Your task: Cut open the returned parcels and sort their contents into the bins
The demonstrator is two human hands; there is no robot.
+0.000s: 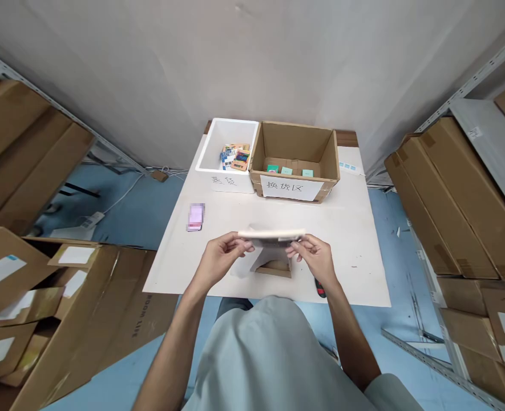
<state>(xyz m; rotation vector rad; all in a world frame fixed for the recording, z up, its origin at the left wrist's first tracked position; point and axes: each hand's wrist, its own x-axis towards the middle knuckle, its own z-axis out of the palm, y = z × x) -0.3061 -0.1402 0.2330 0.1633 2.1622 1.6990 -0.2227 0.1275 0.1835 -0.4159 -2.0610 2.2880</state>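
Observation:
My left hand [224,254] and my right hand [316,257] pinch the two ends of a thin flat pale package [271,234]. It is held above the table [342,228] and seen nearly edge-on, with a darker underside; its exact kind is unclear. Below it, partly hidden, lies a small open cardboard box [274,272]. Something like clear plastic wrap [242,266] spreads beside that box. A red and black object [320,289] rests near my right wrist at the table's front edge. To the left lies a phone-like item [196,217] with a blurred face.
At the back stand a white bin [226,180] with colourful small packs and a labelled cardboard box [295,134] holding several green boxes. A white power strip [350,166] lies to their right. Cartons [119,308] crowd the left; shelved cartons [453,194] line the right.

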